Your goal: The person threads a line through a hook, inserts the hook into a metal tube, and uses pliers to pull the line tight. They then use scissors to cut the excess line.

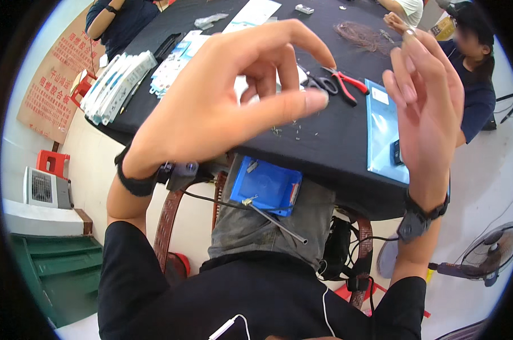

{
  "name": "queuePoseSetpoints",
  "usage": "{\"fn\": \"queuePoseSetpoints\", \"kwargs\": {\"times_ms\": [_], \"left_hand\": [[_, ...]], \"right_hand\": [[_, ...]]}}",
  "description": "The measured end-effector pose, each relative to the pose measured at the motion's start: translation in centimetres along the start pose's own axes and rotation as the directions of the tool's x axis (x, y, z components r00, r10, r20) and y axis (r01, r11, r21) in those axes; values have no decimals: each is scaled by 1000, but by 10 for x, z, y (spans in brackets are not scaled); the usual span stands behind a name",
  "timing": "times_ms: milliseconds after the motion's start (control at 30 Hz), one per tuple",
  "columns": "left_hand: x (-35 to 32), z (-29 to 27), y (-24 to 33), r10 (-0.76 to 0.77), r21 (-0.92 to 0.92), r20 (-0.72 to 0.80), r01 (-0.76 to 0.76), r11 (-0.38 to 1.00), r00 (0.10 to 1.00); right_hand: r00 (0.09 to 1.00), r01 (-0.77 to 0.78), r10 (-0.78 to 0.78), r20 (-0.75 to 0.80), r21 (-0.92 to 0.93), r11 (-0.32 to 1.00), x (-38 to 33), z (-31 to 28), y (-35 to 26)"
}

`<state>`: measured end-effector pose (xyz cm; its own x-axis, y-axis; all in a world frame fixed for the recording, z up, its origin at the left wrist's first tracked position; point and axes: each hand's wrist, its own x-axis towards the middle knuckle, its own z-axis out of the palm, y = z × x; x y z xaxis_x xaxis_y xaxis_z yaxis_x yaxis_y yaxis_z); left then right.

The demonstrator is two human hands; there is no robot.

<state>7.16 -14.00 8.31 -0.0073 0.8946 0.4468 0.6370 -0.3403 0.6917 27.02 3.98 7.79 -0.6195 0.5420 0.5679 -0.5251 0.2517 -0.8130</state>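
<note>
My left hand is raised over the near part of the black-covered table, its index finger and thumb curved apart and the other fingers curled inward. Just beyond its thumb lie red-handled pliers and black-handled scissors. Above the table's right side, my right hand is lifted with its fingertips pinched together at the top. A tiny pale glint shows at that pinch, too small to name. Beneath this hand is a light blue plastic folder. On my lap rests a blue tray, with a thin metal rod by its near edge.
Stacked white packages and a pen occupy the table's left. Brown thread-like strands lie at the far right, near a seated person. A fan stands at right. Cables run from both wrists.
</note>
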Motion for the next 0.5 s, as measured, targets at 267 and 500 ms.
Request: {"fn": "queuePoseSetpoints", "kwargs": {"times_ms": [267,500], "left_hand": [[-72,27,29,-91,-171,222,131,977,971],[-100,80,12,13,-143,246,23,989,969]], "right_hand": [[989,-127,126,82,0,992,-83,36,-32],[961,-261,258,104,15,965,-110,35,-20]]}}
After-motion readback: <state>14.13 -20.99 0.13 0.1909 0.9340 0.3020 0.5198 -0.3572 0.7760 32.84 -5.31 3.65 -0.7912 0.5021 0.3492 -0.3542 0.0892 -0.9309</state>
